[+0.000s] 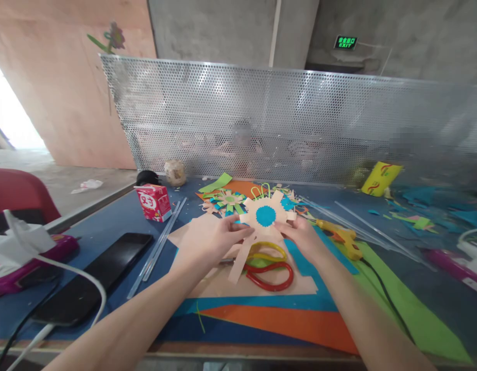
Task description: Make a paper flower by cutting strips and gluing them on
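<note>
A beige craft flower (252,210) with strip petals and a round, scallop-edged blue centre (266,216) is held up between my two hands. My left hand (219,237) pinches its left side and my right hand (302,236) its right side. One petal strip hangs down over the scissors (279,283), which have one red and one yellow handle loop. The scissors lie on beige sheets (219,288), their blades mostly hidden by the strip and my left hand. Just behind is another flower (230,198) in green, beige and blue.
A yellow glue gun (344,238) with a black cord lies right on a green sheet (408,293). Clear glue sticks (161,245), a phone (103,278) and a red box (153,202) are left. Orange sheet (288,322) lies in front; a perforated metal screen (223,118) stands behind.
</note>
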Demonstrator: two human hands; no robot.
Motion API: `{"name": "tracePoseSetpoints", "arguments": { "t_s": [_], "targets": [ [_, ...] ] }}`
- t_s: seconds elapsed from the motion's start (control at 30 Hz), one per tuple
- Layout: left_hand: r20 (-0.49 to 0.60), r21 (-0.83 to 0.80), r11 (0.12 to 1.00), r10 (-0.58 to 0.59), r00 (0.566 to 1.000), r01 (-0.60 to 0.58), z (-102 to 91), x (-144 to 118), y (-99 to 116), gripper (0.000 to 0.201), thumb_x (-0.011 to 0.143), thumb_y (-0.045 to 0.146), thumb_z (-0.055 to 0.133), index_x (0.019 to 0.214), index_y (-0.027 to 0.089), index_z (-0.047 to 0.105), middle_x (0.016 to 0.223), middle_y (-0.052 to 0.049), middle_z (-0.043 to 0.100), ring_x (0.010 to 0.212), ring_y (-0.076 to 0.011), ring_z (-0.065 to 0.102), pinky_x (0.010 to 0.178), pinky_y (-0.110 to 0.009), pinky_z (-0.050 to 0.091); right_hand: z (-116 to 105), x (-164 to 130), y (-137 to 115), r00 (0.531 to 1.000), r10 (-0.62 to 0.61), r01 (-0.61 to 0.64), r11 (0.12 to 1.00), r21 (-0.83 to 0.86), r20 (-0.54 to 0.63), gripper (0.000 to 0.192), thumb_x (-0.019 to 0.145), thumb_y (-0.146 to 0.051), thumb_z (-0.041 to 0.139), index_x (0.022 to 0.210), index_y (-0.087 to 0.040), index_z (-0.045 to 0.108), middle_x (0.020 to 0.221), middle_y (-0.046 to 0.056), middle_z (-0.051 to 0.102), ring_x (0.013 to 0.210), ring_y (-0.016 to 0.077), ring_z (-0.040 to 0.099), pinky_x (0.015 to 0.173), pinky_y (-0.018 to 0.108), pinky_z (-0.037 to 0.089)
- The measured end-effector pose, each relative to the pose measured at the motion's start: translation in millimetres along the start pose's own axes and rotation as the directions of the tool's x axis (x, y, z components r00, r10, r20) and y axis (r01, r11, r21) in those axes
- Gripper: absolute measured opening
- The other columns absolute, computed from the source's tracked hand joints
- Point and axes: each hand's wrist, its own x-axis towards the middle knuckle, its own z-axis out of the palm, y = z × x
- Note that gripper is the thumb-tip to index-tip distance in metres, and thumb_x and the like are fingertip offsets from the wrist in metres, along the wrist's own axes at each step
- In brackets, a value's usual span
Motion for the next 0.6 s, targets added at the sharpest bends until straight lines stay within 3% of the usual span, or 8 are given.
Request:
{"name": "tracePoseSetpoints", "arguments": {
  "t_s": [0.17, 0.3, 0.47, 0.6],
  "targets": [
    [-0.029, 0.068, 0.995, 0.08, 0.996, -0.078, -6.1, 0.0, -2.6, 0.044, 0.062, 0.056, 0.058, 0.091, 0.024, 0.064, 0.075, -0.006, 0.068, 0.083, -0.0302, 0.06, 0.06, -0.031, 0.041, -2.8, 2.3, 5.8, 1.0, 0.001, -0.001, 1.0, -0.005, -0.016, 0.029, 0.063, -0.041, 0.067, 0.077, -0.017, 0.057, 0.067, 0.0, 0.059, 0.063, 0.0158, 0.056, 0.059, 0.027, 0.043],
    [0.038, 0.041, 0.997, 0.069, 0.997, -0.07, -2.1, 0.4, -3.5, 0.039, 0.063, 0.057, 0.056, 0.08, 0.023, 0.064, 0.064, -0.005, 0.065, 0.073, -0.0268, 0.061, 0.055, -0.029, 0.041, -3.8, 2.4, 6.5, 1.0, -0.017, 0.017, 1.0, -0.004, 0.021, 0.029, 0.063, -0.04, 0.066, 0.08, -0.018, 0.059, 0.062, 0.0, 0.059, 0.063, 0.0171, 0.057, 0.06, 0.029, 0.043],
    [0.079, -0.038, 0.999, 0.01, 0.997, -0.007, 0.2, 2.1, -1.0, 0.049, 0.062, 0.057, 0.057, 0.096, 0.021, 0.062, 0.066, -0.006, 0.065, 0.072, -0.0254, 0.061, 0.053, -0.028, 0.04, -5.3, 2.4, 5.4, 0.999, -0.018, 0.019, 0.999, -0.041, 0.04, 0.031, 0.063, -0.042, 0.065, 0.08, -0.018, 0.059, 0.059, 0.0, 0.058, 0.06, 0.017, 0.056, 0.059, 0.029, 0.043],
    [0.007, 0.067, 0.997, 0.034, 0.999, -0.035, -5.4, 1.8, 0.3, 0.055, 0.06, 0.058, 0.058, 0.102, 0.023, 0.062, 0.062, -0.005, 0.063, 0.072, -0.0262, 0.061, 0.053, -0.027, 0.038, -5.6, 2.0, 5.0, 0.999, -0.021, 0.024, 0.996, -0.088, 0.035, 0.028, 0.064, -0.042, 0.064, 0.079, -0.018, 0.058, 0.06, -0.001, 0.058, 0.058, 0.0158, 0.055, 0.056, 0.028, 0.042]
  ]
}}
